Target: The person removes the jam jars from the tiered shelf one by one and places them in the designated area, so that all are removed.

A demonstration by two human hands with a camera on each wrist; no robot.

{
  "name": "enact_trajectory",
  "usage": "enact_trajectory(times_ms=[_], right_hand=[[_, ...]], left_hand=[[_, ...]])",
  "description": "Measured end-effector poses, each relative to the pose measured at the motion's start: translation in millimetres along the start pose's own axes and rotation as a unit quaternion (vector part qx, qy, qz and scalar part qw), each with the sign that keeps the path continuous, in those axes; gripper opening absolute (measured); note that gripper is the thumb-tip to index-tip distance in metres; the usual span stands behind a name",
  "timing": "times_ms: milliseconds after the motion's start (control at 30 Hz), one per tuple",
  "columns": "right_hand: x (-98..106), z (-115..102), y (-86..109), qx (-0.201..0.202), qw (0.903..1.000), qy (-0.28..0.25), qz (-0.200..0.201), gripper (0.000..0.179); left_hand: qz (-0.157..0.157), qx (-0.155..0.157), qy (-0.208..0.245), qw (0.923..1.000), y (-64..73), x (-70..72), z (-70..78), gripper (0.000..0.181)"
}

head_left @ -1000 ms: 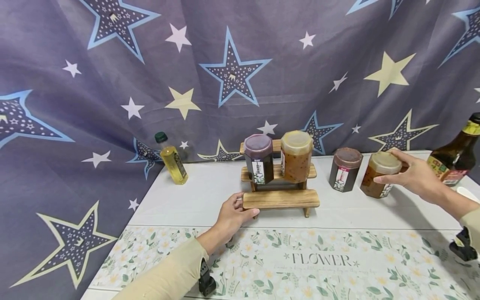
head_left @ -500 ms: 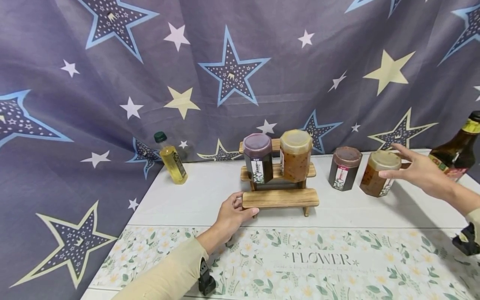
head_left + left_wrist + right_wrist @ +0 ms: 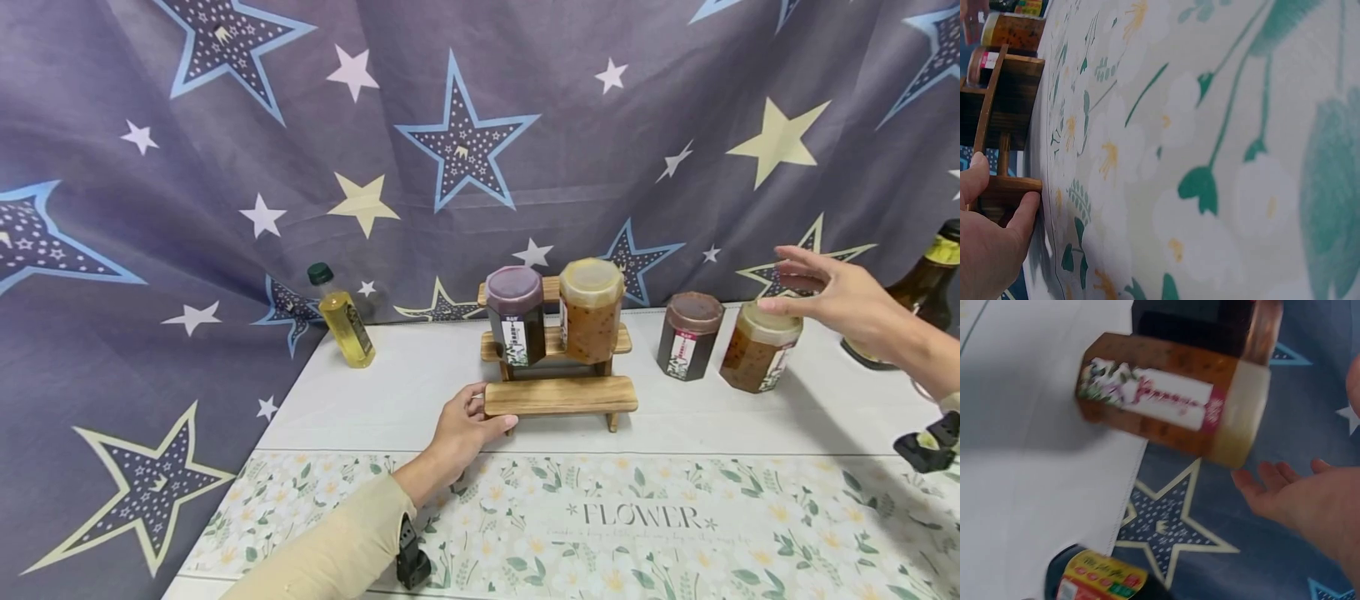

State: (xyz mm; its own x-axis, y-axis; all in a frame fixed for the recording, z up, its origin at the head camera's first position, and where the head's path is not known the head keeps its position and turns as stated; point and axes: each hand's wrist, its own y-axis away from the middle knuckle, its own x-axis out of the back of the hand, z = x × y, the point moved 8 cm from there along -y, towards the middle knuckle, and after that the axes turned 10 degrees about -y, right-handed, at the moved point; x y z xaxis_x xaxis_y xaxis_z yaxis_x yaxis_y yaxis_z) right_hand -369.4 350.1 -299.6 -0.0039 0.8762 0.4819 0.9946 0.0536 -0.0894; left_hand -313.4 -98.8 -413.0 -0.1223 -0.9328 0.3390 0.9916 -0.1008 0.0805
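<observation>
My left hand (image 3: 459, 429) grips the left end of the lowest step of a small tiered wooden rack (image 3: 561, 396); in the left wrist view, thumb and fingers (image 3: 1024, 215) lie along that end. On a higher step stand a dark jar with a purple lid (image 3: 516, 321) and an amber jar with a yellowish lid (image 3: 591, 321). To the right of the rack, a second amber jar (image 3: 753, 354) stands on the table beside a dark jar with a reddish lid (image 3: 690, 337). Just above that amber jar's lid, my right hand (image 3: 851, 300) hovers with fingers spread, holding nothing.
A dark brown sauce bottle (image 3: 918, 292) stands at the far right, partly behind the right hand. An oil bottle with a green cap (image 3: 347, 321) is at the left. A flowered table runner (image 3: 637, 554) crosses the front; a star-patterned curtain (image 3: 300, 100) hangs close behind.
The right hand has let go of the right-hand amber jar and risen above its lid, and more of that jar's label shows. The left hand keeps its place on the rack.
</observation>
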Motion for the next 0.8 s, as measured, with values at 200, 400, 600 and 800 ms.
enact_trajectory(times_ms=[200,400,600,800], right_hand=[[-9.8,-22.4,1.7,0.02,0.9995,0.009,-0.022,0.09],[-23.7,-41.0,4.3,0.05,0.9981,-0.02,-0.029,0.083],[-41.0,-55.0,4.3,0.061,0.9968,-0.02,-0.047,0.084],[-59.0,-72.1,4.8,0.078,0.9945,-0.038,-0.059,0.083]], left_hand=[[-0.001,-0.003,0.001,1.0,0.3,-0.1,-0.3,0.073],[-0.003,-0.003,0.0,1.0,0.1,-0.5,0.2,0.072],[-0.005,-0.006,-0.001,1.0,-1.1,-0.8,-1.7,0.072],[0.0,-0.003,-0.005,1.0,-1.2,-0.1,-2.8,0.071]])
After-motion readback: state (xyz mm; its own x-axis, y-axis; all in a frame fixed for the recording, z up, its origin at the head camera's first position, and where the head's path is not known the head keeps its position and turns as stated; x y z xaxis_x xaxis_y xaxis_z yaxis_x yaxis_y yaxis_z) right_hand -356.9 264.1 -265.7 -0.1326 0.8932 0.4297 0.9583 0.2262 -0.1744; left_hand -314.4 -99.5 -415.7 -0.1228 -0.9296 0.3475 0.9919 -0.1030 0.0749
